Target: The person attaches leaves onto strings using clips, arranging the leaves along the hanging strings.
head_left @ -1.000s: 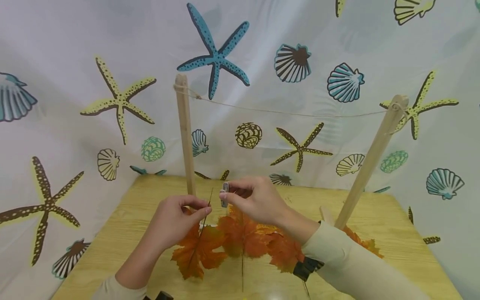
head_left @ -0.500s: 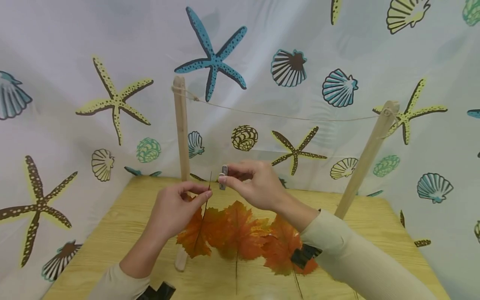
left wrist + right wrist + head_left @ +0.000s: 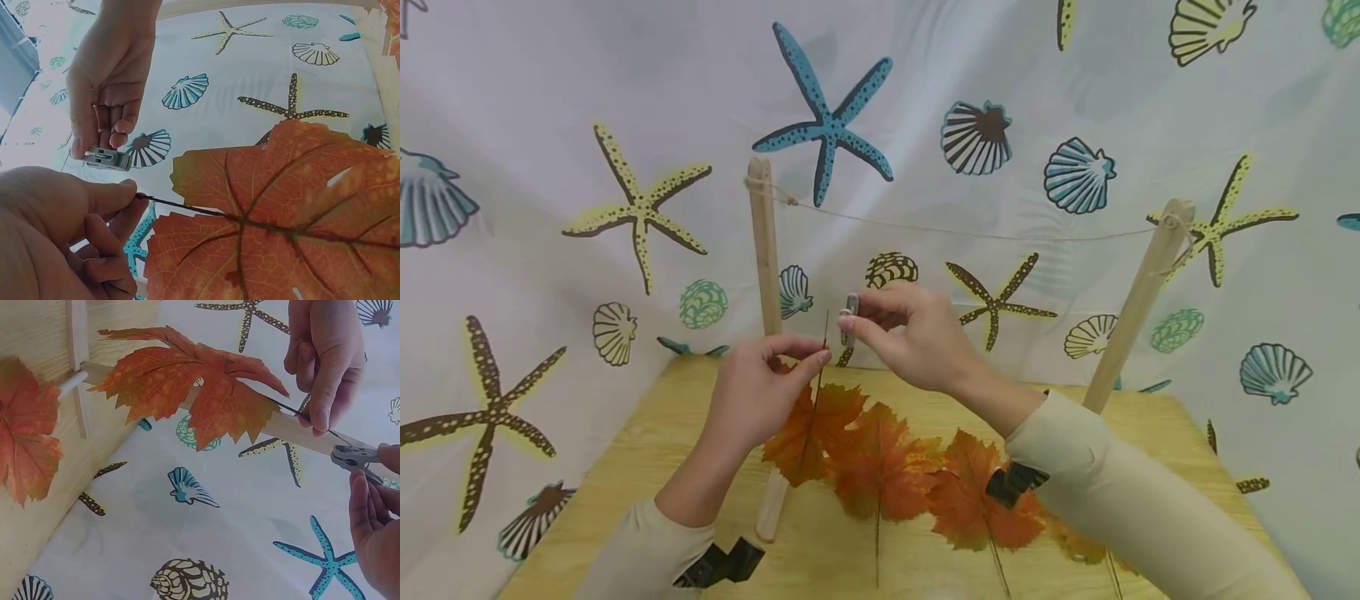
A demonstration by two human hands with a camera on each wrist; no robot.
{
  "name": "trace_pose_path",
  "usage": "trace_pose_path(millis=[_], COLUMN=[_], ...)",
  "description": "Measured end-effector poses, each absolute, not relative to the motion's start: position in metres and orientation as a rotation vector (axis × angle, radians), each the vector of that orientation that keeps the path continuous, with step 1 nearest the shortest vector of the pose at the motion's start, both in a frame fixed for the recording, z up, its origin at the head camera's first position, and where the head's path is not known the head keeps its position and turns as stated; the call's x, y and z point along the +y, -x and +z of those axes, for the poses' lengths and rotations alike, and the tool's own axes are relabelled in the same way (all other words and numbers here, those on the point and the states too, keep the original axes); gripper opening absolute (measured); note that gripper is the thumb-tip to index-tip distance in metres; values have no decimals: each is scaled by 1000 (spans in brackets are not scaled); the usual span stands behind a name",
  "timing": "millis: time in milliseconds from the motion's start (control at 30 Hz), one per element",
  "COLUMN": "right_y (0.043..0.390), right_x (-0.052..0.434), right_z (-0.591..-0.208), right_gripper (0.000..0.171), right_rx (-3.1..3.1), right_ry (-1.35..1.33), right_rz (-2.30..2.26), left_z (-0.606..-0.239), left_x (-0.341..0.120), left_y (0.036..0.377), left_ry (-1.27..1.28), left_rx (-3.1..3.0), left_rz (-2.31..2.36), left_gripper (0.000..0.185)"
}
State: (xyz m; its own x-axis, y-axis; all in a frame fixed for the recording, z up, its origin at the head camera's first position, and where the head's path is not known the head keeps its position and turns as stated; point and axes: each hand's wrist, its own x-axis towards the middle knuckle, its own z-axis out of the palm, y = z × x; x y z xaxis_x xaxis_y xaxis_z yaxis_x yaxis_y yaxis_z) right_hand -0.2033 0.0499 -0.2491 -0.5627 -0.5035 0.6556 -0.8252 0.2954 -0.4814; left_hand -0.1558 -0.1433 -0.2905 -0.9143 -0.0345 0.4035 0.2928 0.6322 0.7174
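One held leaf [image 3: 811, 435], one clip [image 3: 112, 160], both higher

a white cloth [image 3: 917, 192] printed with starfish [image 3: 831, 125] and seashells [image 3: 976, 138] hangs behind a yellowish, wood-grained tabletop [image 3: 647, 454]. a pale sheen crosses the cloth.

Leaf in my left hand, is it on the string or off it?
Off. In the head view, the leaf is well below the string, apart from it, its stem pinched in the left hand.
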Motion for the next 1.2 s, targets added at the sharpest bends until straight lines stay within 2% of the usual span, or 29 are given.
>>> trace_pose_path(millis=[200,900,1200], right_y=[206,205,206], right_x=[46,37,26], right_z=[-233,-184,-163], right_gripper=[12,21,17], right_rx=[-2143,-2170,-2093], right_ry=[-1223,-1176,-1185], right_rz=[1076,1088,1063], left_z=[-276,-243,-224], left_x=[-138,-137,-142], left_y=[159,176,180], left_ry=[213,269,243], left_rx=[-2419,-2303,-2244], left_rz=[-1150,-1183,-1213], left_gripper=[19,24,23])
